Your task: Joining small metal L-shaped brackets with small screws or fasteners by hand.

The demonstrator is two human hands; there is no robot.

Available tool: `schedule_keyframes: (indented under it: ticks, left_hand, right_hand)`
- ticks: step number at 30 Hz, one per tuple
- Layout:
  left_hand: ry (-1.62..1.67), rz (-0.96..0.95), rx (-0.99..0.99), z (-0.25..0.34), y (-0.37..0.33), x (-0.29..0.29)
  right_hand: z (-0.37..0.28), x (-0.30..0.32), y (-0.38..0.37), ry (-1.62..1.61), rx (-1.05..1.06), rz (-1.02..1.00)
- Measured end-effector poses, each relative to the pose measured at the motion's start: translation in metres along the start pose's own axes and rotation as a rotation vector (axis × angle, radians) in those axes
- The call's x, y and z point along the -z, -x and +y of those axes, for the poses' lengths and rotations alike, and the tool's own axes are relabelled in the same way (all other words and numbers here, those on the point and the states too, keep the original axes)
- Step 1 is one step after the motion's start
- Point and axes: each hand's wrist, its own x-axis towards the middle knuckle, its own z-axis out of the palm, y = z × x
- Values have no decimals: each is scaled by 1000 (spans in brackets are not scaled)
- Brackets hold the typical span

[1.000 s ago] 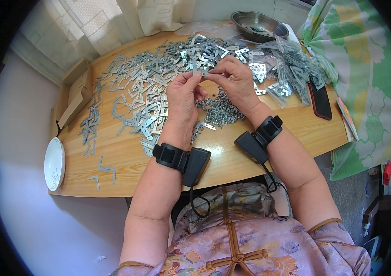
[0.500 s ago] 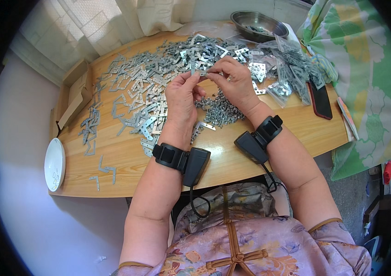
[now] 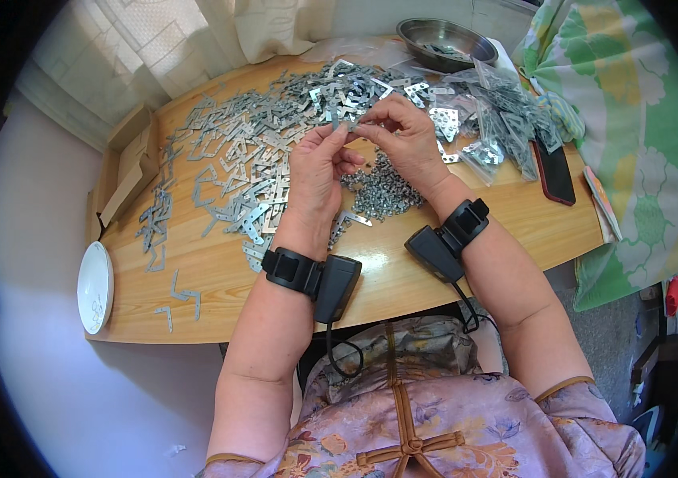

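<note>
Over the middle of the table, my left hand [image 3: 316,169] pinches an L-shaped metal corner bracket [image 3: 335,118] between thumb and fingers. My right hand [image 3: 406,142] meets it from the right, thumb and forefinger pressed together at the end of the bracket's sideways arm. Whatever small thing those right fingertips hold is hidden. Just below the hands lies a heap of small screws [image 3: 387,191]. A wide pile of similar flat corner brackets [image 3: 255,159] spreads behind and to the left of my hands.
An open cardboard box [image 3: 127,163] and a white bowl [image 3: 96,287] stand along the left edge. At the back right are a steel basin [image 3: 446,46] and plastic bags of metal parts [image 3: 506,103]. A dark phone [image 3: 554,174] lies near the right edge, beside a green patterned cloth [image 3: 626,159].
Both hands stay together at the bracket. My right hand has shifted very slightly up and left, and my left hand a touch to the right.
</note>
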Motion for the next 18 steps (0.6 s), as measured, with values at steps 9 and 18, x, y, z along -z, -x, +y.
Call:
schedule_keyframes:
  ticks: [9, 18]
  left_hand:
    - [70, 35, 44, -1, -3, 4]
    - [44, 40, 48, 1, -1, 1]
  right_hand:
    - [4, 0, 0, -2, 38, -47]
    - [3, 3, -1, 24, 26, -83]
